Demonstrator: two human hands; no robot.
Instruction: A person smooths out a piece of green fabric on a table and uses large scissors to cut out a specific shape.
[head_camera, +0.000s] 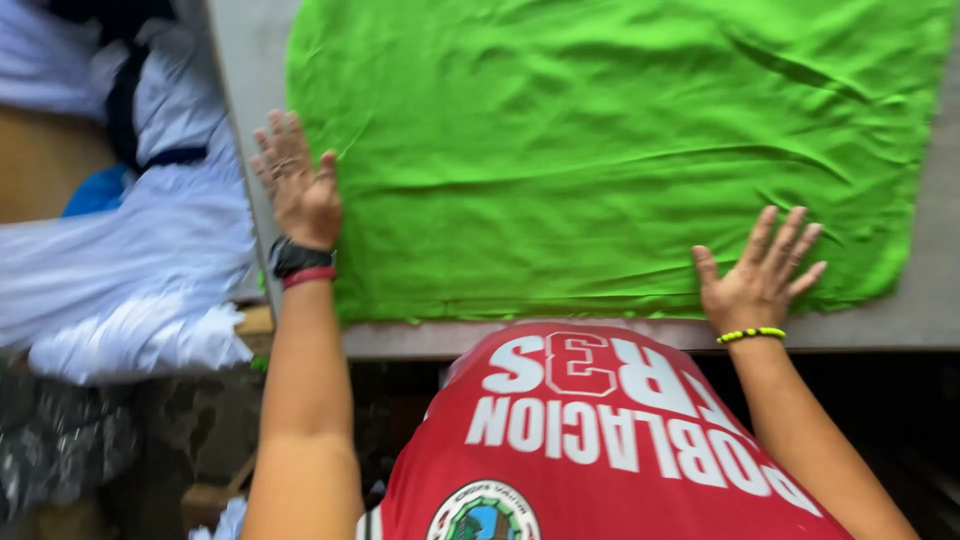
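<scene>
Nearest, red printed shirt (600, 440) at six o'clock. Beyond, bright green rumpled cloth (600, 150) spread flat over grey table (920, 300), filling twelve o'clock. White heaped fabric (140, 270) at nine o'clock. Left hand (300, 185) open, fingers spread, pressing cloth's left edge; right hand (755, 280) open, splayed flat on its near edge.

Green cloth (600, 160) cut off top; white garments (140, 270) blurred
</scene>
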